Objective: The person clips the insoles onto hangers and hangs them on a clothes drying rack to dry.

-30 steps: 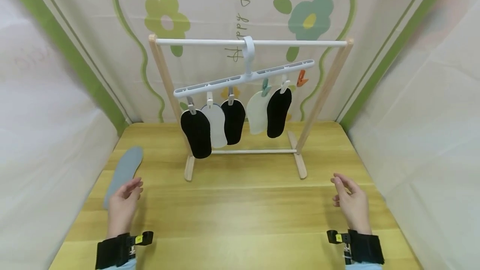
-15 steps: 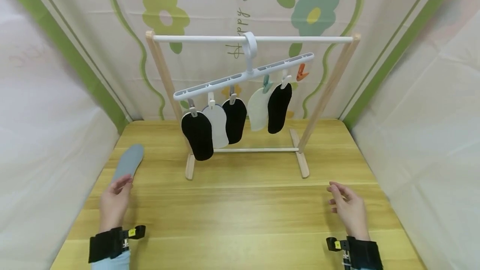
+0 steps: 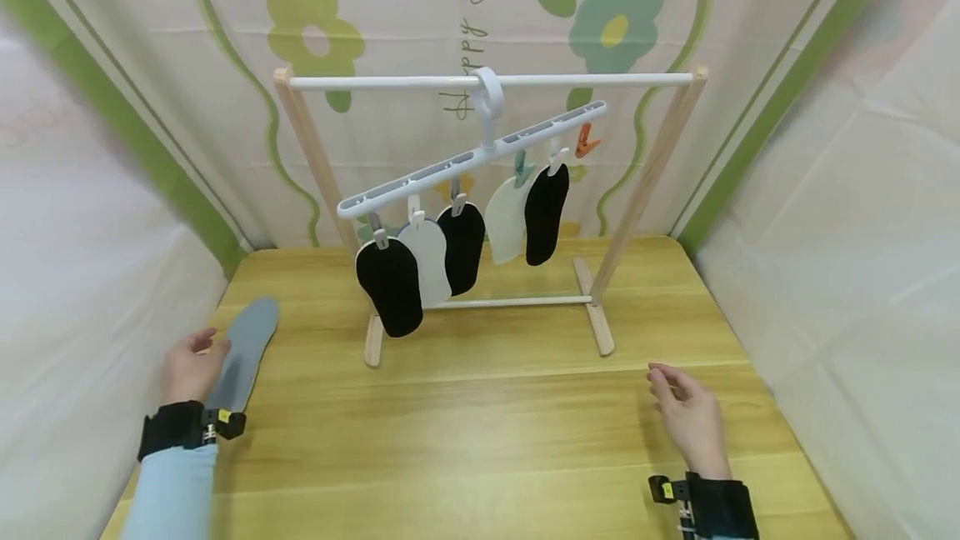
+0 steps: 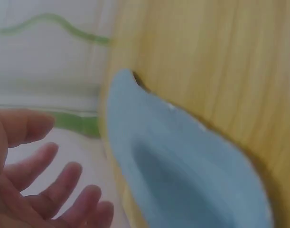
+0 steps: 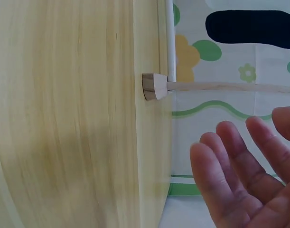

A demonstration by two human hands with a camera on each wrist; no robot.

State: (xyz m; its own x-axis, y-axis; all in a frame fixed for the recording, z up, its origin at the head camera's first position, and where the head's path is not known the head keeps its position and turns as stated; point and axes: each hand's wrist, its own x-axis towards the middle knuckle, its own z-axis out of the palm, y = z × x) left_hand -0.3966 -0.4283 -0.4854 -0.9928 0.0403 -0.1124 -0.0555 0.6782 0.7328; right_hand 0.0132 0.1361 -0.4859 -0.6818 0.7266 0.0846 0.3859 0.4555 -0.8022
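Note:
My left hand (image 3: 193, 367) hovers over the left side of a grey-blue insole (image 3: 251, 340) at the table's left edge. In the left wrist view its fingers are loosely bent and hold nothing, with the insole (image 4: 182, 156) beside them. My right hand (image 3: 686, 415) hangs above the table at the right, fingers relaxed and nothing in them. A white clip hanger (image 3: 472, 161) hangs tilted from a rack, left end lower. Black insoles (image 3: 390, 286) and white insoles (image 3: 504, 223) dangle from its clips. An orange clip (image 3: 586, 141) at its right end holds nothing.
The rack has wooden legs (image 3: 656, 177), a white top bar (image 3: 592, 80) and a white lower bar (image 3: 517, 302). It stands toward the back of the wooden table (image 3: 450, 440). Fabric walls (image 3: 840, 273) with printed flowers enclose the sides and back.
My left hand has moved left and forward, from the insole's near end to beside its middle. The right hand has barely moved. The head view has shifted slightly.

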